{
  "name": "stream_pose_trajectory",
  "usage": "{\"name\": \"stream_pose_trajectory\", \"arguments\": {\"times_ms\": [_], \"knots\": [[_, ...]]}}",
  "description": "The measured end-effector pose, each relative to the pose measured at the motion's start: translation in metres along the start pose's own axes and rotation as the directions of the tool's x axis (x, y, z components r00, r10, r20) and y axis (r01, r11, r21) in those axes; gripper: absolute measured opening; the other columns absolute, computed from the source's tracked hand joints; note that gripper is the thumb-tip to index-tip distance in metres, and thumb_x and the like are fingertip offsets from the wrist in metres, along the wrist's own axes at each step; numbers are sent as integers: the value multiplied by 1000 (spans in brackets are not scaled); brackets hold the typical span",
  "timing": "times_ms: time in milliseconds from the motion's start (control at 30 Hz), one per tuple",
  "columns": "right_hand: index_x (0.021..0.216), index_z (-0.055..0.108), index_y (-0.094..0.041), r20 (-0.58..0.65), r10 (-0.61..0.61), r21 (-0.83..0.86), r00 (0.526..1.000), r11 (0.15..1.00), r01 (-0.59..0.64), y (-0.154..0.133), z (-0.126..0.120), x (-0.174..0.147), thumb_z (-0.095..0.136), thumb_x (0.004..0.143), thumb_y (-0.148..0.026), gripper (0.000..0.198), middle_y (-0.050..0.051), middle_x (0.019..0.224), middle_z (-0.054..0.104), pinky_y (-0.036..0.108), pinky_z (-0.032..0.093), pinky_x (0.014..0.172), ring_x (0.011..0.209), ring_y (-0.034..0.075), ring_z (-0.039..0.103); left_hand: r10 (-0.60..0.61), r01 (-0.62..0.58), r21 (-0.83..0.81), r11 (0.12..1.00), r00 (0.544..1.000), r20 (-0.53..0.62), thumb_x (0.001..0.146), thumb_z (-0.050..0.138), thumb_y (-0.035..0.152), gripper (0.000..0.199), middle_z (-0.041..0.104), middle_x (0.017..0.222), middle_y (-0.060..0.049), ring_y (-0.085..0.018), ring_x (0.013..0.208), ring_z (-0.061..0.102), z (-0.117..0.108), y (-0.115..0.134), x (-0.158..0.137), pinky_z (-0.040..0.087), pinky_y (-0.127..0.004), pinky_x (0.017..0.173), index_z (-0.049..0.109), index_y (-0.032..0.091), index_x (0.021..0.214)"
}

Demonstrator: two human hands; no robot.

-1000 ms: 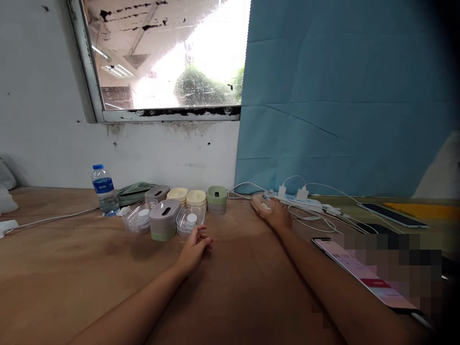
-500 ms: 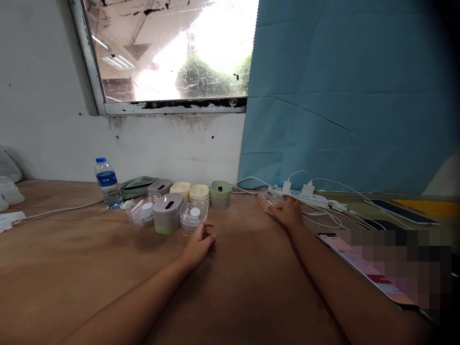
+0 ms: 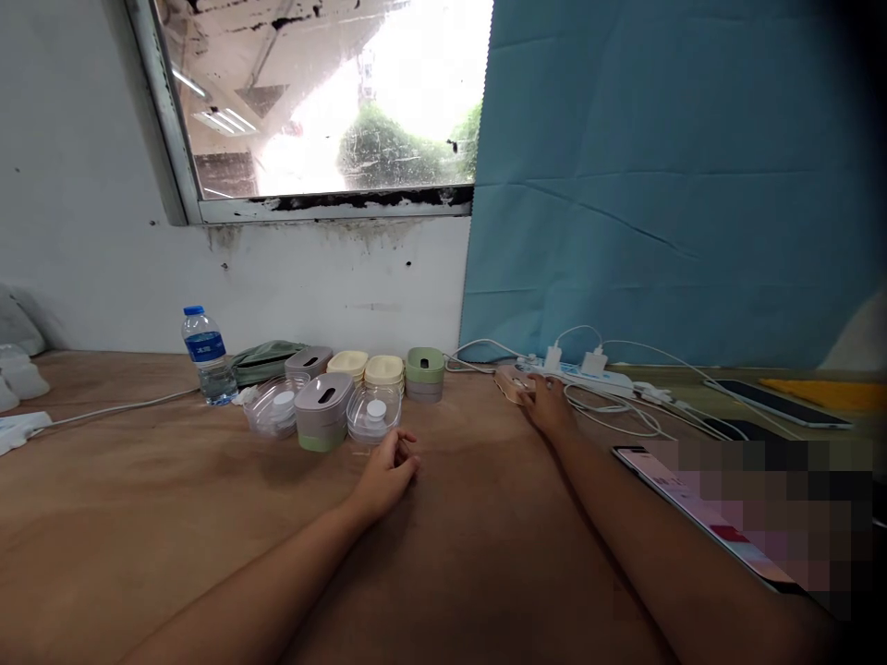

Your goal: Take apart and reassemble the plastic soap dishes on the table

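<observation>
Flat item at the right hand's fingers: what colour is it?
The flat item is pale peach-pink, showing best in the head view.

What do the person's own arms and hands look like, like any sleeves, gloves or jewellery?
Both the left hand and right hand are ungloved. Both forearms are bare as far as they show, with no sleeve, watch or bracelet visible. The fingers are too small to rule out rings.
</observation>
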State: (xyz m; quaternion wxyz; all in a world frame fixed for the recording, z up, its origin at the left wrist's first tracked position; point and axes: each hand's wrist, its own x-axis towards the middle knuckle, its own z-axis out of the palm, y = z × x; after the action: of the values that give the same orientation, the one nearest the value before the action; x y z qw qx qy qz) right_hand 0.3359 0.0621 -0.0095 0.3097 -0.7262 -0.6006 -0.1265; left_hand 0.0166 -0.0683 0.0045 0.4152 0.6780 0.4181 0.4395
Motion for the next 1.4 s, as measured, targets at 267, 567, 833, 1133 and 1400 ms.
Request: {"name": "stream_pose_trajectory", "arguments": {"times_ms": [267,567,833,1133,1400], "knots": [[118,42,-8,-57,-133,7,989,991,134,-23,-14,-9,44,77,-22,43,22,122,38,49,27,93,114,36,34,194,-219,267,939,974,118,70,46,14,23,48,67,2,-11,60,44,-1,5,-6,34,-22,56,48,16,92],[116,47,-20,-24,-421,100,907,901,421,-132,-10,-23,44,79,-33,39,8,125,39,35,29,97,115,24,37,383,-422,558,714,903,194,74,39,9,18,52,76,-3,-16,78,48,-12,23,-8,38,-26,71,52,18,85],[104,58,-13,97,-261,78,961,964,254,-188,15,-6,53,73,-48,47,17,117,44,39,35,84,100,30,48,398,-454,611,648,886,237,75,40,9,17,55,76,-2,-15,77,49,-11,23,-9,39,-26,72,52,17,84],[112,53,-13,70,-356,90,932,932,350,-169,-16,-5,42,84,-41,41,13,110,49,33,35,87,100,25,49,418,-454,614,646,883,213,74,40,9,17,54,75,-2,-14,76,49,-14,25,-10,40,-26,72,51,17,84],[108,56,-17,150,-502,50,852,864,500,-72,-80,-60,49,80,-37,36,11,106,52,35,41,85,96,25,53,498,-458,633,625,858,129,75,40,11,17,51,80,-3,-14,79,50,-15,36,-9,42,-26,73,49,18,89]]}}
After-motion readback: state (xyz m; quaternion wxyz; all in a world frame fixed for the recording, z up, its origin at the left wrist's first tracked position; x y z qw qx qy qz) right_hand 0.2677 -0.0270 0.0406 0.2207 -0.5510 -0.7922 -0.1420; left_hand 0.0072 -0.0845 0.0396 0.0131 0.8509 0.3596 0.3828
